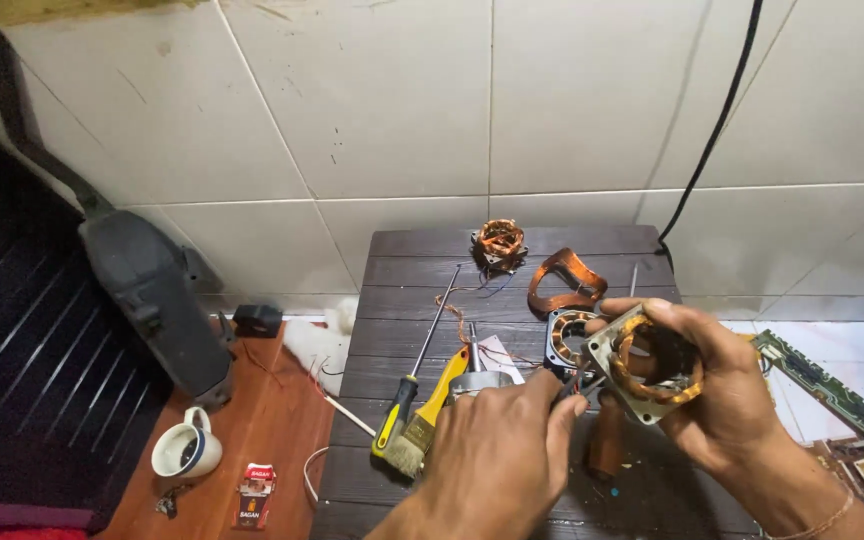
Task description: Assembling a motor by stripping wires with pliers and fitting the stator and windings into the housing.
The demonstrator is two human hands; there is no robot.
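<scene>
Both hands work low over the dark slatted worktop, closest to the camera. Right hand wraps a square motor stator with copper windings, its fingers curled over the top edge and thumb behind, tilting the open face toward the left. Left hand reaches in from below with fingertips pressed together at the stator's lower left corner, seemingly pinching thin wires there, though what it grips is too small to tell. Just behind the held stator lies a second stator, and past it a loose copper coil and a small wound rotor near the worktop's far edge. Left of the hands lie a long screwdriver with a yellow-and-black handle and a yellow-handled brush. On the reddish side table stand a white cup and a small red packet.
</scene>
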